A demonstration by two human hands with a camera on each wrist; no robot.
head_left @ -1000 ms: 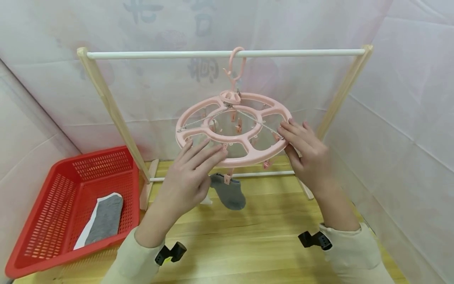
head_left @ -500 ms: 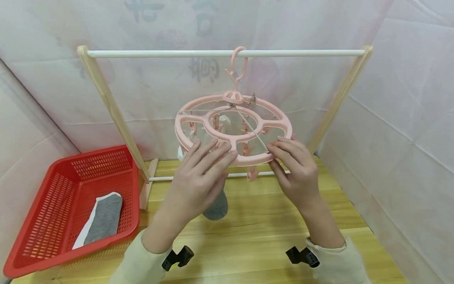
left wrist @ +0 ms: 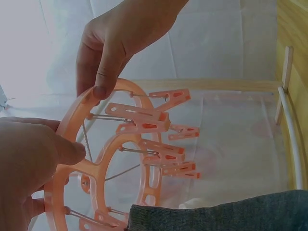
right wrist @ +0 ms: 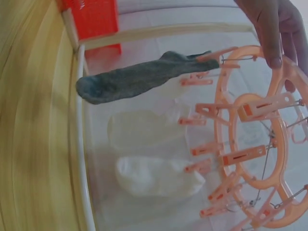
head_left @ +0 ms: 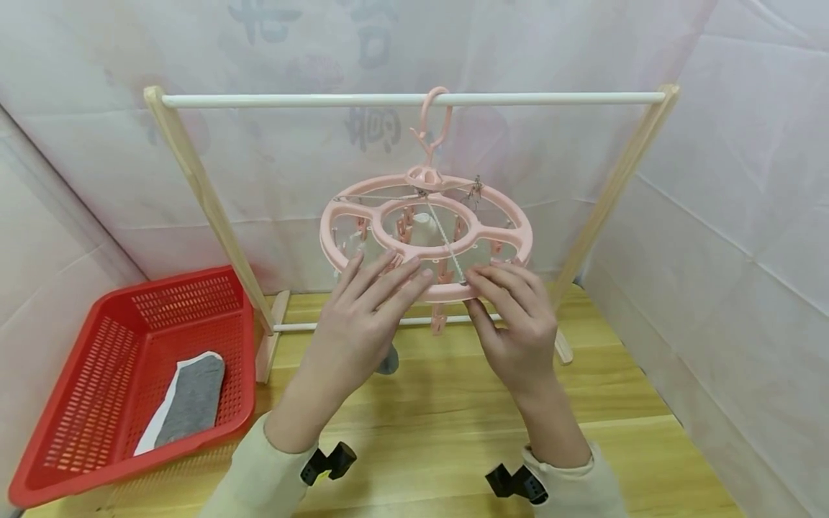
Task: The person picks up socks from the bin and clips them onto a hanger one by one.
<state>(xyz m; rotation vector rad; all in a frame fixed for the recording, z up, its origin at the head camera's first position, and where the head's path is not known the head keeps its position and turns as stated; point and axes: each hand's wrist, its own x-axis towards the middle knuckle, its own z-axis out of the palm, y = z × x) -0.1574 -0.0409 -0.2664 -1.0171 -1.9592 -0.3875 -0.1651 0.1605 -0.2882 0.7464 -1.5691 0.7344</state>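
a pink ring-shaped clip hanger hangs from a white bar, a gray sock clipped beneath.

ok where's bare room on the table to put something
Yellow wooden tabletop is bare between the left black wrist camera and right black wrist camera, and right of the cream right sleeve. A red perforated basket stands at the left. Crowded: around the round pink plastic hanger, with left hand, right hand, pink clips and grey fabric sock.
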